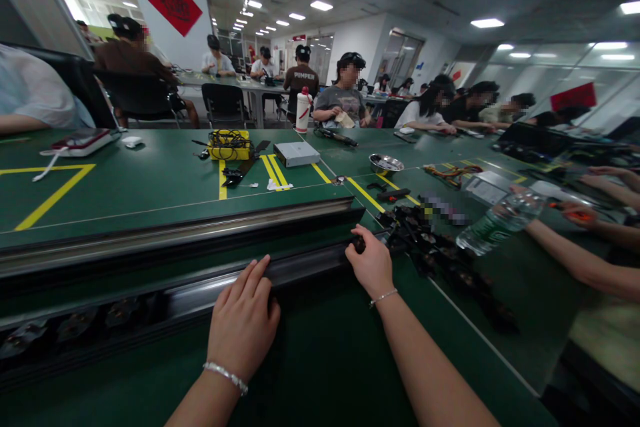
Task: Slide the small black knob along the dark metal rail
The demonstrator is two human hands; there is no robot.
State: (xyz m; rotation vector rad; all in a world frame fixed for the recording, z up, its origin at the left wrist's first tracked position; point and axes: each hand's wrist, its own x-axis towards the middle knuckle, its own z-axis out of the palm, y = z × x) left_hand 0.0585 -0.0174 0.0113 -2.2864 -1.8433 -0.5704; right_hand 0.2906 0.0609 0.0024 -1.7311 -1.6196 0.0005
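Observation:
A long black channel-shaped rail [305, 268] lies across the green table in front of me. My left hand [243, 323] rests on it with the fingers stretched out, holding nothing. Near the rail's right end, my right hand [374, 265] pinches a small dark round part [359, 244] between thumb and fingers; its exact kind is unclear. Several black parts with metallic centres [75, 323] sit in the left stretch of the rail. Just right of my right hand is a heap of similar black parts [430, 240]. A second long rail [260, 221] lies behind the first.
A clear plastic bottle [503, 220] leans at the right near a co-worker's arm [580, 247]. Farther back are a metal bowl [386, 163], a grey box [296, 153], a yellow object wrapped in black cable [230, 145] and a white bottle [303, 110]. Other people sit around.

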